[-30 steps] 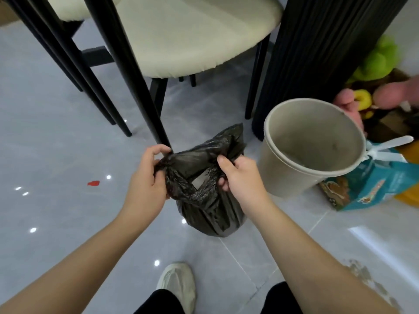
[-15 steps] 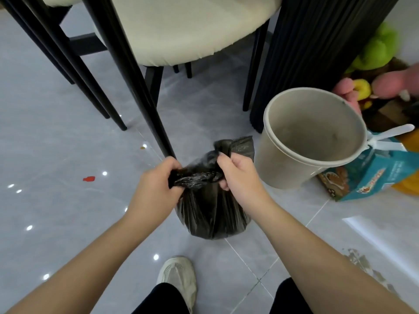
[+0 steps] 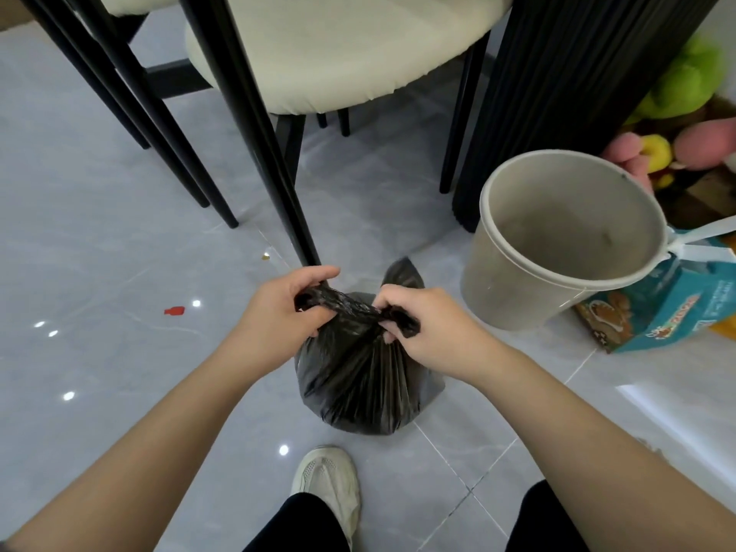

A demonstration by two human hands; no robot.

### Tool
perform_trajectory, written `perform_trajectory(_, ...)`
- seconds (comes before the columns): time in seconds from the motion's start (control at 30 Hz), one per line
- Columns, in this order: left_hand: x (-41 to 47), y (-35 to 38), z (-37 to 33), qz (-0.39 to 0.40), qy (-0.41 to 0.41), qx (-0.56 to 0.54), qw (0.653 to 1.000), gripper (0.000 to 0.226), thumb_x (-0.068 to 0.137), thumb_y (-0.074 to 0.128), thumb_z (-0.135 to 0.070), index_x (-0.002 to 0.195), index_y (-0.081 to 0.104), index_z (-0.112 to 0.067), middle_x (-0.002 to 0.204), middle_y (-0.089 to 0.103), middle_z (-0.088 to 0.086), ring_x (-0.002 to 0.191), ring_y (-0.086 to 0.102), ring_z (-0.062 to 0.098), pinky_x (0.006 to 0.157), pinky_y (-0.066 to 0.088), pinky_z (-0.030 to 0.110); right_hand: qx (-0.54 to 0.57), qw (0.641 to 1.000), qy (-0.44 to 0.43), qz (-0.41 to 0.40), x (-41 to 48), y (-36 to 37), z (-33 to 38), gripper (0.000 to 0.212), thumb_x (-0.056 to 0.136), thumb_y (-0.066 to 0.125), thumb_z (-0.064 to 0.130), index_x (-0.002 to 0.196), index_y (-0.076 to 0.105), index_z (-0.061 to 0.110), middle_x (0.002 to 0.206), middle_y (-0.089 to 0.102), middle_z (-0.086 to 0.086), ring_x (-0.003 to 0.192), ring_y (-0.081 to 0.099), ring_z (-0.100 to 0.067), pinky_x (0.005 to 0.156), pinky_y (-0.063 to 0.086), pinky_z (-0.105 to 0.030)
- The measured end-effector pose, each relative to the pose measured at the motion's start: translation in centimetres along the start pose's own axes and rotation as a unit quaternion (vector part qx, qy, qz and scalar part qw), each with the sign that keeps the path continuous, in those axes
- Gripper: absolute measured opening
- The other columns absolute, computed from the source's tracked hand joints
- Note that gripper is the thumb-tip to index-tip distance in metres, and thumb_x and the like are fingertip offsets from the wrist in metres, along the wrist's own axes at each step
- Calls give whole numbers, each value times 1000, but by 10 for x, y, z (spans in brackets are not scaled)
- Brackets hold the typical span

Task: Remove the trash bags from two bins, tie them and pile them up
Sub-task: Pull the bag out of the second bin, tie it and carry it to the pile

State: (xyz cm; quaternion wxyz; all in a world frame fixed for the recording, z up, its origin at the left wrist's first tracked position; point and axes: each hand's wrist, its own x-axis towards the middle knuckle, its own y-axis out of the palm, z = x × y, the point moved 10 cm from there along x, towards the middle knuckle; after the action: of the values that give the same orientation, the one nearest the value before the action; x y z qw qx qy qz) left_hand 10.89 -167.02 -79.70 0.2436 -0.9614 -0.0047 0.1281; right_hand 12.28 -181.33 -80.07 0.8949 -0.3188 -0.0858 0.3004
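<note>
Your left hand [image 3: 278,312] and right hand [image 3: 422,324] each grip a twisted ear of the black trash bag [image 3: 354,376] on the floor left of the emptied bin [image 3: 557,241]; you seem mid-tie, so cross and cinch next

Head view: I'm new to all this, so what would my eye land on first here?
A black bag sits on the grey floor at the centre. Its top is drawn into a twisted band that the left hand and the right hand grip from either side. To its right is a beige bin with no bag in it, and bright plush toys are piled in the far right corner.
</note>
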Motion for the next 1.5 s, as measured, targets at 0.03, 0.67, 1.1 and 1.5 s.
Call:
perform_trajectory(0.03, 1, 3, 2, 16, -8, 6, 1000, 37, 85, 64, -4, 115, 63, -26, 87, 65, -9, 63, 61, -4, 62, 48, 9, -11, 1000, -21, -1, 0, 1, 3, 12, 86, 58, 7, 86, 57, 19, 75, 63, 3, 73, 57, -10, 69, 46, -27)
perform_trajectory(0.67, 4, 39, 3, 93, 2, -35, 995, 31, 81, 69, -1, 104, 66, -23, 84, 69, -4, 77, 64, 11, 75, 50, 27, 415, 890, 150, -114, -5, -5, -39, 20, 64, 56, 5, 64, 52, 24, 75, 46, -8, 77, 44, -23, 73, 32, -39)
perform_trajectory(1.1, -5, 34, -14, 70, 52, -7, 996, 15, 81, 69, -5, 78, 68, -19, 70, 65, -7, 68, 61, 6, 71, 53, 29, 176, 972, 152, -30, -8, -2, -42, 22, 98, 46, 19, 82, 61, 18, 72, 59, 5, 65, 52, -3, 69, 42, -27)
perform_trajectory(1.5, -3, 40, -4, 102, -6, -107, 989, 47, 77, 66, 11, 112, 60, -20, 82, 64, 1, 77, 64, 10, 74, 53, 24, 225, 968, 22, -112, -7, -26, -2, 28, 83, 65, -2, 82, 68, 27, 78, 65, 13, 70, 60, 7, 72, 43, -7)
